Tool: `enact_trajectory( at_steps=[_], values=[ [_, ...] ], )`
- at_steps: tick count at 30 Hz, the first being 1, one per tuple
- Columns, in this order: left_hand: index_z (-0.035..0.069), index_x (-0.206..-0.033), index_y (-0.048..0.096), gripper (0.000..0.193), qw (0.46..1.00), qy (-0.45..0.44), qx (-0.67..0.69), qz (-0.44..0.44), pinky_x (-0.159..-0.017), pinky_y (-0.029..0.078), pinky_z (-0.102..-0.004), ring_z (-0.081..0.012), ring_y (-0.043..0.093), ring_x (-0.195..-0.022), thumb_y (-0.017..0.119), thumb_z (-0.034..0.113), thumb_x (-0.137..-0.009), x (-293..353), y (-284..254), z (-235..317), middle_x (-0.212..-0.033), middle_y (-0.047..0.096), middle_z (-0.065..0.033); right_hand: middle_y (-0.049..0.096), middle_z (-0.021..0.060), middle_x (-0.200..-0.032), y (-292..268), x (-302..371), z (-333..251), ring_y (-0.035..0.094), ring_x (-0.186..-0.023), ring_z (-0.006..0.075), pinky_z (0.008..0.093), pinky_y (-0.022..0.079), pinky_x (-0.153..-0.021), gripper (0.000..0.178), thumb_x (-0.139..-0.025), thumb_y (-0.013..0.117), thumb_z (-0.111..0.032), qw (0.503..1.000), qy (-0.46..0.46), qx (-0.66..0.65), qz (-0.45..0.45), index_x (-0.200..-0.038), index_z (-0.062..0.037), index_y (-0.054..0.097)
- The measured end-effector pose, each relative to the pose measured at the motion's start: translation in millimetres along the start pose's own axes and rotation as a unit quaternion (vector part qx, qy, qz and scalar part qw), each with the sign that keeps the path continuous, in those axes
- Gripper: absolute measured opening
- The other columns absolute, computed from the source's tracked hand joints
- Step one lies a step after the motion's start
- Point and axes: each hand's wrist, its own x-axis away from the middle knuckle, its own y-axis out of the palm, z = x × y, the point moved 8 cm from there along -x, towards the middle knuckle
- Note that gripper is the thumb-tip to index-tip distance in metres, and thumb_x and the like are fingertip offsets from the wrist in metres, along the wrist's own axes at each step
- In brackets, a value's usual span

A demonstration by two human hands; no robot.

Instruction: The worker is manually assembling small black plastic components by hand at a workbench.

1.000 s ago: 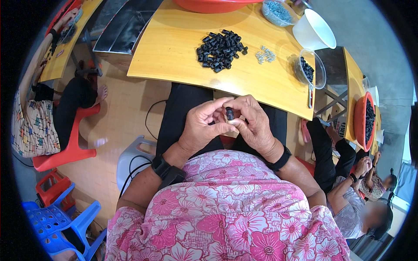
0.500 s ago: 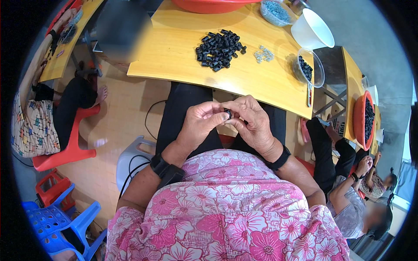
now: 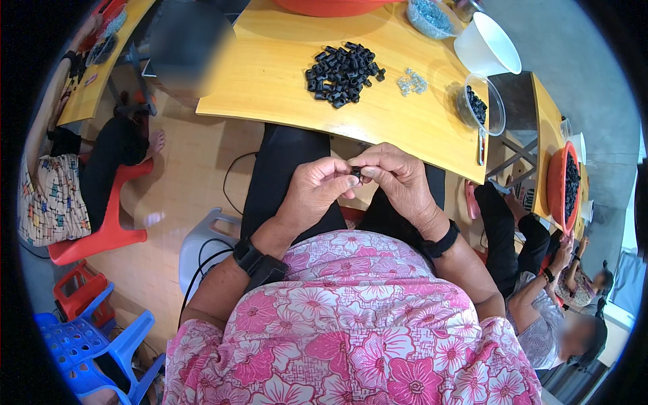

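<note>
Between the fingertips of both hands, above my lap and just short of the table edge, is a small black plastic piece [image 3: 356, 173]. My left hand [image 3: 316, 192] pinches it from the left with thumb and forefinger. From the right, my right hand [image 3: 398, 181] closes thumb and forefinger at the same piece; whether a smaller part is in that pinch is hidden. Beyond the hands lies a pile of short black tubular pieces [image 3: 339, 75] on the yellow table [image 3: 270, 88]. A little heap of small clear pieces [image 3: 412, 82] lies to its right.
A clear round tub [image 3: 498, 111] with black pieces stands near the table's right edge, beside an orange-handled tool [image 3: 481, 148]. Behind are a white bucket [image 3: 487, 44], a tub of clear pieces [image 3: 430, 18] and a red basin [image 3: 331, 5]. People sit at both sides; a grey stool [image 3: 202, 236] is left.
My right hand has shifted slightly, its fingers straightening into a thumb-and-forefinger pinch at the black piece. My left hand stays nearly in place. A person at right has raised a hand to a red basin.
</note>
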Motion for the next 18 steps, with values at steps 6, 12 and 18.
enact_trajectory(
  at_steps=[6, 12, 18],
  values=[
    [0.001, -0.088, 0.063, 0.005, 0.999, 0.009, -0.043, -0.008, -0.070, 0.046, -0.0200, -0.0056, 0.058, -0.078, 0.060, 0.006, -0.089, -1, 0, -1, -0.086, 0.067, -0.0036, 0.062, 0.0069, -0.087, 0, 1, 8, 0.061, -0.073, 0.0127, 0.0238, 0.051, -0.068, 0.012, -0.085, 0.061, 0.001, 0.997, 0.046, -0.065, 0.008, -0.095, 0.0007, 0.068],
    [0.000, -0.089, 0.063, 0.005, 1.000, 0.015, -0.008, -0.007, -0.072, 0.047, -0.0200, -0.0060, 0.058, -0.078, 0.061, 0.004, -0.088, -1, 0, -4, -0.087, 0.067, -0.0036, 0.062, 0.0068, -0.087, 3, 0, 16, 0.061, -0.074, 0.0132, 0.0237, 0.051, -0.069, 0.012, -0.084, 0.062, 0.002, 0.993, 0.057, -0.104, -0.014, -0.095, 0.0008, 0.068],
    [0.000, -0.087, 0.061, 0.003, 1.000, 0.028, -0.001, -0.001, -0.070, 0.045, -0.0193, -0.0048, 0.055, -0.078, 0.062, 0.003, -0.087, -2, -2, 1, -0.084, 0.064, -0.0011, 0.062, 0.0058, -0.091, 1, -1, 1, 0.060, -0.079, 0.0134, 0.0270, 0.050, -0.073, 0.021, -0.078, 0.066, 0.003, 0.999, -0.043, 0.032, 0.004, -0.097, -0.0041, 0.069]
  ],
)
